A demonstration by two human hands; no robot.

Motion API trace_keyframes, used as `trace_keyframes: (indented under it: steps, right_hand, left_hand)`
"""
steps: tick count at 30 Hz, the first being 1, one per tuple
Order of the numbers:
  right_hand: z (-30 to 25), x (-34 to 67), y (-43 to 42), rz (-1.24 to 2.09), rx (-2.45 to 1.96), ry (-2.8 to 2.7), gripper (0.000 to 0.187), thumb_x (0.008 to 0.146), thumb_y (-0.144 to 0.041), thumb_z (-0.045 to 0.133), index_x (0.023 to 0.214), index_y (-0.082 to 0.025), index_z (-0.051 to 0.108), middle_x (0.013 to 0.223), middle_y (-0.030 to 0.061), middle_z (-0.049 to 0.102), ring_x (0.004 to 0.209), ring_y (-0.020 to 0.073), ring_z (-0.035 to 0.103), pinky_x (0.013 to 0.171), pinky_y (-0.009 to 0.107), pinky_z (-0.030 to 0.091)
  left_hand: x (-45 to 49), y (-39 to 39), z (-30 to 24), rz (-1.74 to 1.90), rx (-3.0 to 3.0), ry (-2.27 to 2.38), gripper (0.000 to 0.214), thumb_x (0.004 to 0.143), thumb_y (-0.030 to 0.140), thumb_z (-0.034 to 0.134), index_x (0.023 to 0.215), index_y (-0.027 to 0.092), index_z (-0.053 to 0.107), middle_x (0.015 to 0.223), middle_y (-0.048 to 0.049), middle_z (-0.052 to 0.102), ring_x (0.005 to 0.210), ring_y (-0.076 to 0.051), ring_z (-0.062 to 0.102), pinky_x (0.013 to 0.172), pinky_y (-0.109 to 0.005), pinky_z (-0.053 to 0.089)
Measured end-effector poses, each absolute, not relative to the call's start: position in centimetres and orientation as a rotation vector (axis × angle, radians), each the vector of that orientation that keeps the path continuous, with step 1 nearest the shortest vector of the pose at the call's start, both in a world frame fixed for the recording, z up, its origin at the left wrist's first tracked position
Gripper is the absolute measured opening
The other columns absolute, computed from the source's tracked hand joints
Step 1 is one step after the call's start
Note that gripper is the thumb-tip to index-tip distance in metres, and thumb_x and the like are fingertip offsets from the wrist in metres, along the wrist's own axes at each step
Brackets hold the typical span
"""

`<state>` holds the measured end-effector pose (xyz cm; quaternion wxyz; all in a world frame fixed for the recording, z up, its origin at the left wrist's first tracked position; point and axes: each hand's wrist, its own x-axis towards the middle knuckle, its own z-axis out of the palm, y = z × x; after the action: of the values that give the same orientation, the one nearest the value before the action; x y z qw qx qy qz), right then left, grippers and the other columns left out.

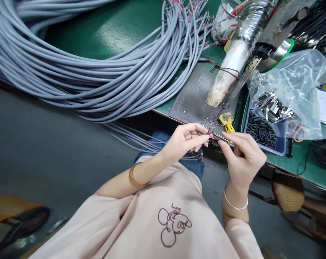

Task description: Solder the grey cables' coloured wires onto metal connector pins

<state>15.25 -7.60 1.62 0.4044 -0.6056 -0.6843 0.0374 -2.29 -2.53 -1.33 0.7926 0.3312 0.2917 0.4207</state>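
Observation:
My left hand (188,137) is closed, pinching the stripped end of a grey cable whose thin coloured wires (211,130) fan out past the fingertips. Between thumb and fingers, my right hand (241,153) grips a slim metal-shelled connector (221,138) with a row of small contacts. The wires and the connector's near end meet between the two hands; whether any wire is fixed to it is too small to tell. Just beyond the fingers lies a yellow piece (227,120) on the dark work plate (190,91).
A large bundle of grey cables (120,79) sweeps across the green table (120,34). Beyond the hands slants a wrapped soldering fixture (227,70) beside a solder reel (279,55). At right, a blue tray (280,149) holds black tubes (260,131) and bagged metal connectors (273,106).

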Motion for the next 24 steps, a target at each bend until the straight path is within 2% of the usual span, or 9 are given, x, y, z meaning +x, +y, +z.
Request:
trace_keyframes:
  steps: [2,4,7,11,16,19,24]
  right_hand:
    - [1.0,15.3,-7.8,-0.123,-1.389,-1.881,0.031,0.081,-0.024,0.081,0.111,-0.031,0.075,0.087,-0.0001,0.075,0.067,0.0117,0.068,0.064,0.025,0.055]
    - [0.7,15.4,-8.1,-0.115,-1.254,-2.047,0.038,0.079,-0.027,0.084,0.116,-0.03,0.073,0.082,-0.001,0.075,0.066,0.0117,0.068,0.062,0.024,0.054]
    - [0.9,15.4,-8.1,0.094,-1.241,-1.918,0.03,0.082,-0.025,0.08,0.112,-0.027,0.075,0.077,-0.0016,0.074,0.061,0.0108,0.064,0.055,0.024,0.048]
    - [2.2,15.1,-7.4,0.042,-1.374,-1.536,0.024,0.083,-0.015,0.076,0.101,-0.032,0.079,0.07,-0.0035,0.069,0.054,0.0087,0.054,0.046,0.025,0.035]
    - [2.4,14.5,-7.1,0.003,-1.452,-1.827,0.04,0.087,-0.015,0.072,0.122,-0.036,0.072,0.084,-0.0017,0.071,0.062,0.009,0.061,0.057,0.024,0.048]
    - [1.5,14.8,-7.3,-0.136,-1.447,-1.967,0.049,0.089,-0.016,0.071,0.132,-0.037,0.065,0.084,-0.0019,0.072,0.063,0.0085,0.063,0.06,0.023,0.048]
    - [0.7,15.2,-7.3,-0.322,-1.336,-2.057,0.05,0.086,-0.014,0.074,0.131,-0.036,0.065,0.084,-0.0024,0.073,0.065,0.0082,0.066,0.063,0.021,0.049]
  left_hand:
    - [-2.3,-2.3,-1.3,0.906,0.69,0.626,0.029,0.075,0.033,0.082,0.085,0.014,0.062,0.065,0.0007,0.067,0.045,-0.003,0.047,0.043,-0.017,0.034]
    - [-2.3,-2.0,-1.2,0.893,0.688,0.639,0.027,0.075,0.032,0.081,0.082,0.014,0.062,0.063,0.0013,0.066,0.044,-0.002,0.045,0.042,-0.016,0.033]
    - [-2.3,-1.9,-0.9,0.857,0.735,0.7,0.023,0.073,0.028,0.081,0.078,0.013,0.063,0.061,0.0015,0.065,0.044,-0.002,0.044,0.041,-0.015,0.032]
    - [-2.2,-2.1,-0.5,0.815,0.832,0.783,0.019,0.071,0.022,0.08,0.078,0.013,0.065,0.057,0.0028,0.062,0.045,-0.003,0.046,0.04,-0.015,0.032]
    - [-2.0,-2.4,-0.4,0.8,0.852,0.761,0.019,0.072,0.023,0.079,0.08,0.012,0.066,0.059,0.0021,0.063,0.045,-0.004,0.048,0.043,-0.016,0.039]
    - [-2.1,-2.5,-0.5,0.798,0.864,0.744,0.019,0.075,0.024,0.078,0.085,0.011,0.068,0.063,0.0004,0.067,0.046,-0.004,0.05,0.044,-0.016,0.041]
    - [-2.3,-2.3,-1.2,0.821,0.871,0.683,0.026,0.082,0.03,0.076,0.098,0.01,0.071,0.069,-0.001,0.069,0.048,-0.004,0.051,0.046,-0.016,0.042]
